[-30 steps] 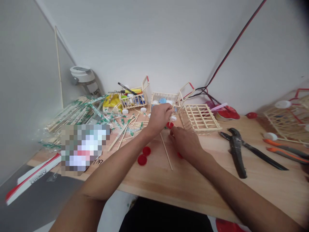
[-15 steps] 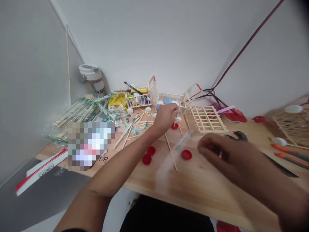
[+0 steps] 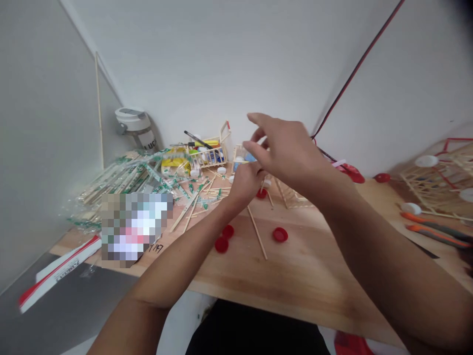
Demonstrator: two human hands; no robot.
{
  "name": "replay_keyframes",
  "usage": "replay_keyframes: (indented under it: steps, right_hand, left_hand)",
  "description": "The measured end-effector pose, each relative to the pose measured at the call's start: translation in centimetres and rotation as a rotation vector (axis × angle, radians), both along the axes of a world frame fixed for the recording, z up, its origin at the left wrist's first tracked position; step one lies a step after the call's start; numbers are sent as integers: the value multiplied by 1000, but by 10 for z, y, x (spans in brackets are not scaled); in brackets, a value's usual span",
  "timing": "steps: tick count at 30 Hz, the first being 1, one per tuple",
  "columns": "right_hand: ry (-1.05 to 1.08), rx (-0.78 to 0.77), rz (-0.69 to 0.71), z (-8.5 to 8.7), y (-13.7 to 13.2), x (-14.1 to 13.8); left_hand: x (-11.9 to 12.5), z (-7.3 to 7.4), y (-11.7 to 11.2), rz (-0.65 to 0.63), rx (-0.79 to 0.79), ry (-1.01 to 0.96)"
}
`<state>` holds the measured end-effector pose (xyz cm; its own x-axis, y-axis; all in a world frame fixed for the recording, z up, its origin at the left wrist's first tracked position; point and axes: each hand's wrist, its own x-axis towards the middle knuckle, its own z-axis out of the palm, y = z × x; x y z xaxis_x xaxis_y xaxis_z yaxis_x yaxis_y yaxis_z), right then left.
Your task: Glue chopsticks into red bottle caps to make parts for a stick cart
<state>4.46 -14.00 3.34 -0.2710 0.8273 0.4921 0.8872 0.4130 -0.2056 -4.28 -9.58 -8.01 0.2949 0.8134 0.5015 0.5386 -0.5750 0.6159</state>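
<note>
My left hand [image 3: 246, 185] is closed in a pinch on a short wooden stick [image 3: 262, 185]. Under the stick's lower end lies a red bottle cap [image 3: 261, 194]; whether they are joined I cannot tell. My right hand [image 3: 283, 148] hovers just above and to the right, fingers apart and holding nothing visible. It covers part of the stick-built carts behind. Closer to me are a loose wooden stick [image 3: 257, 234], another red cap [image 3: 280, 234] and two red caps [image 3: 222, 244] touching each other.
Wrapped chopsticks [image 3: 114, 185] and clear wrappers are heaped at left, behind a pixelated phone-like object [image 3: 136, 229]. A small stick cart [image 3: 210, 155] and a lidded cup [image 3: 136, 128] stand by the wall. Orange-handled pliers [image 3: 436, 229] and a stick frame [image 3: 439, 185] lie at right.
My right hand has swung up and left, from low over the table to above my left hand. The blurred clear wrapper has left the space over the front caps. My left hand keeps its pinch.
</note>
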Motion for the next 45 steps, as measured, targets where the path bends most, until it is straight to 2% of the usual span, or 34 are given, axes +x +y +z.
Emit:
replay_keyframes:
  steps: [3,7,10,13,22,29,33,38,45]
  right_hand:
    - [44,-8,-84,-16,-25,31]
    - [34,-250,-192,-60,-45,52]
    - [-35,-444,-251,-94,-38,48]
    - [-112,-535,-330,-111,-24,38]
    - [-190,-559,-340,-114,-10,18]
    - [-203,-574,-362,-121,-5,16]
    - [-191,-578,-331,-118,-13,21]
    - [-160,-594,-307,-116,-30,24]
    - [-105,-609,-202,-118,-39,31]
  left_hand:
    - [-3,3,-2,-11,44,66]
    - [-4,4,-3,-55,68,52]
    - [-3,4,-4,-51,60,44]
    - [-3,4,-5,-44,52,42]
    - [-4,4,-3,-47,38,35]
    - [-4,6,-6,-43,38,64]
    - [-3,7,-14,-77,29,50]
    - [-7,9,-35,-150,-14,56]
    - [-11,9,-47,-86,-63,51]
